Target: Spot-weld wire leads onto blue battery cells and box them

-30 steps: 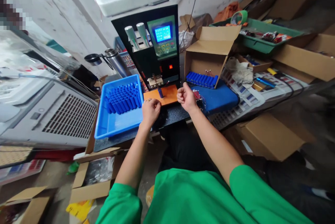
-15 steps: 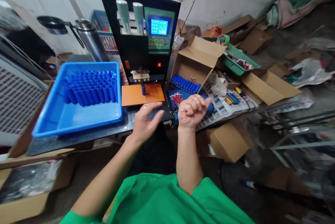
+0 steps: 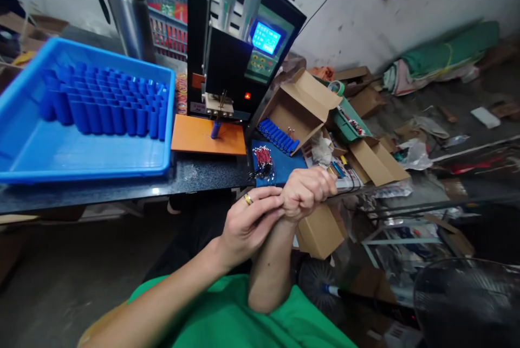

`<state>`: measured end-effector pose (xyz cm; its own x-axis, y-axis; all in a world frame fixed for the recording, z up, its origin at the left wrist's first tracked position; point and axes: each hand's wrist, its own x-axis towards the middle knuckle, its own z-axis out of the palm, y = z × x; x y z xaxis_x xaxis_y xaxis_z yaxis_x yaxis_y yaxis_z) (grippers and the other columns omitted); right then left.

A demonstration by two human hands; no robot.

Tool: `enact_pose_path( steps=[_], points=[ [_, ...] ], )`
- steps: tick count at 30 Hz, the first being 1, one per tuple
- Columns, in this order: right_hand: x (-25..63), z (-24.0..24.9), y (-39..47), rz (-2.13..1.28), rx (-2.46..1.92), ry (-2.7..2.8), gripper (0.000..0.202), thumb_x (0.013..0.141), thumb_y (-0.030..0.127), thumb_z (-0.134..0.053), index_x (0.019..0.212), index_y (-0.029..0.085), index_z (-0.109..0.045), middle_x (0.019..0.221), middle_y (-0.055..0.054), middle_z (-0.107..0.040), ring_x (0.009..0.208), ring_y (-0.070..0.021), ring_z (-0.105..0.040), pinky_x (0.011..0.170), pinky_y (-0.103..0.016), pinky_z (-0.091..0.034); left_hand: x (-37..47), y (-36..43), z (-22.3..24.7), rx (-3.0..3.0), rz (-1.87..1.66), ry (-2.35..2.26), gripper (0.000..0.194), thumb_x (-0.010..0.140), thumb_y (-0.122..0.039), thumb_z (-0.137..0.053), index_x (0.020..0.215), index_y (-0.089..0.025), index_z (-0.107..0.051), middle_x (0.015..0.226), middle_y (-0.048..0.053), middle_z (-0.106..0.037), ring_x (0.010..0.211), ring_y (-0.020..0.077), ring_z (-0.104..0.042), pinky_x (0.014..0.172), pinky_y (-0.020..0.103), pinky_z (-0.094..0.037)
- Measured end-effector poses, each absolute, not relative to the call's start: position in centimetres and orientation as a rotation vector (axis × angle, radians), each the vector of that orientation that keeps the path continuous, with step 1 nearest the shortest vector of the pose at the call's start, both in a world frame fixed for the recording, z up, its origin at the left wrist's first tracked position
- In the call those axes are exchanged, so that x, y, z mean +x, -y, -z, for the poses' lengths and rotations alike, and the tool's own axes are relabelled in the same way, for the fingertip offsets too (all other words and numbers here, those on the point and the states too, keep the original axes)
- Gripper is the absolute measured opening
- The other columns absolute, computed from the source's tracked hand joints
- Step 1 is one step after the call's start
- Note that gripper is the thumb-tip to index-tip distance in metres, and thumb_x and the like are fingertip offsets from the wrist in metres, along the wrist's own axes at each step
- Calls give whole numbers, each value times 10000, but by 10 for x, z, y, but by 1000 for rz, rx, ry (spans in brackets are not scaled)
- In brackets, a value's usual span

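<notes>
My right hand (image 3: pixel 307 192) is curled into a fist in front of the bench edge; whatever is inside it, if anything, is hidden. The fingers of my left hand (image 3: pixel 254 220), with a ring on one, are pressed together and touch the thumb side of that fist. Any small thing between them cannot be made out. Beyond the hands, a blue cylindrical battery cell (image 3: pixel 215 130) stands on an orange board (image 3: pixel 190 136), under the electrode pins of a black spot welder (image 3: pixel 227 60) with a lit screen. Small red and black wire leads (image 3: pixel 264 161) lie on a blue mat nearby.
A blue tray (image 3: pixel 101 166) with many blue cells upright takes up the left of the bench. Right of the welder, an open cardboard box (image 3: pixel 311 96) holds a row of blue cells (image 3: pixel 278 135). A steel flask (image 3: pixel 129 17) stands behind the tray; a fan (image 3: pixel 467 304) is lower right.
My left hand has moved right, from in front of the orange board to the right fist. My right hand stays closed, now turned and lower. The view has shifted and tilted.
</notes>
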<state>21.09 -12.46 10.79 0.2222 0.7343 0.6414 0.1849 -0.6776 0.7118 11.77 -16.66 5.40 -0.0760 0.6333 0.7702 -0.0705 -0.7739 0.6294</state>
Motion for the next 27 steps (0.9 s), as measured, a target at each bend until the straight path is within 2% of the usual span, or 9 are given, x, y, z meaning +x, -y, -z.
enact_pose_path(
  steps=[3, 6, 10, 13, 24, 27],
  points=[
    [211, -103, 125, -1559, 1992, -785, 187, 899, 137, -634, 761, 172, -754, 548, -14, -648, 294, -38, -387, 236, -133, -28, 114, 168, -55, 1768, -1924, -558, 390, 859, -28, -672, 1215, -187, -666, 1127, 119, -724, 1057, 190, -709, 875, 306, -620],
    [212, -100, 126, -1579, 2153, -797, 232, 912, 101, -591, 761, 164, -756, 551, -19, -654, 297, -40, -412, 234, -120, -61, 111, 168, -56, 1803, -1930, -543, 442, 878, -39, -650, 1289, -200, -631, 1149, 121, -714, 1068, 191, -704, 877, 314, -620],
    [212, -100, 127, -1497, 2562, -833, 272, 970, 168, -529, 815, 173, -752, 567, -17, -653, 312, -45, -436, 238, -119, -156, 108, 167, -59, 1835, -1901, -529, 471, 905, -60, -618, 1349, -217, -601, 1154, 114, -704, 1067, 185, -696, 882, 307, -614],
    [214, -98, 128, -1472, 2696, -774, 299, 994, 213, -501, 811, 176, -735, 559, -11, -637, 307, -39, -417, 245, -121, -167, 106, 167, -61, 1844, -1864, -496, 456, 902, -53, -616, 1329, -212, -611, 1138, 118, -691, 1055, 183, -690, 885, 307, -609],
    [224, -83, 125, -1601, 2527, -627, 241, 969, 219, -542, 786, 173, -693, 494, 21, -557, 279, -23, -358, 249, -105, -105, 110, 171, -58, 1786, -1841, -555, 203, 908, -106, -639, 1093, -186, -653, 1071, 107, -710, 1007, 183, -699, 855, 304, -595],
    [223, -87, 126, -1756, 2352, -545, 255, 960, 206, -562, 746, 174, -698, 468, 27, -546, 265, -22, -325, 244, -111, -66, 111, 171, -57, 1780, -1845, -549, 255, 904, -103, -641, 1142, -193, -638, 1061, 103, -708, 1016, 186, -696, 861, 311, -595]
  ],
)
